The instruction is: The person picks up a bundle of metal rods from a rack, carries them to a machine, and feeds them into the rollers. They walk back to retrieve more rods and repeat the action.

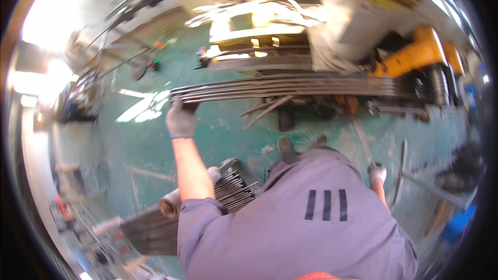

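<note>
Head view: long metal bars (280, 86) lie ahead of me above the green floor (218, 140), their long axis running left to right toward an orange machine part (415, 54); my gloved left hand (180, 119), the nearer, touches their left end, blur hiding how far its fingers close; my gloved right hand (378, 172) is low at my right, well apart from them; its openness and contents I cannot tell.

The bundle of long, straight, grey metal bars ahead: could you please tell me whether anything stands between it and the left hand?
Nothing visible does: the pale-grey-gloved left hand grips the bundle directly at its left end.
</note>
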The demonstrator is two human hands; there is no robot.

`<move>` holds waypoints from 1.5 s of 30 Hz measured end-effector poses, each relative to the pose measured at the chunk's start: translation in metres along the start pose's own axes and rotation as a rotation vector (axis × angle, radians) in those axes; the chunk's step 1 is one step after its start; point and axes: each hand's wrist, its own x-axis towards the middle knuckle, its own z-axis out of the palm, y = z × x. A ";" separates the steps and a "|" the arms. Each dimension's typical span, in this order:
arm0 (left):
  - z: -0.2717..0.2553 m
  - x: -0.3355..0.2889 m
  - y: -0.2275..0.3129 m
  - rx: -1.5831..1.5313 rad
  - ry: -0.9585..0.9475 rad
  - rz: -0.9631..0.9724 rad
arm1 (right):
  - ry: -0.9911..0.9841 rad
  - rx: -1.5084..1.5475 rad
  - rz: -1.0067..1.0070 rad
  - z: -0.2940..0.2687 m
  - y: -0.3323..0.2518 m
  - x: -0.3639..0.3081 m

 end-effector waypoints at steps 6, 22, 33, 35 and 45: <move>0.007 -0.006 0.012 0.165 -0.118 -0.037 | 0.017 0.093 -0.011 0.004 -0.010 -0.016; 0.046 -0.067 -0.163 -0.080 0.218 -0.151 | -0.292 -0.106 -0.209 -0.040 -0.043 0.203; 0.199 -0.097 -0.432 1.264 -0.009 -0.200 | -0.091 -0.492 -0.880 -0.074 0.029 0.376; 0.196 -0.089 -0.428 1.427 -0.111 -0.118 | 0.053 -0.569 -1.081 -0.060 0.028 0.379; 0.251 -0.093 -0.378 0.579 -0.123 -0.270 | -0.196 0.143 -0.017 -0.080 0.016 0.194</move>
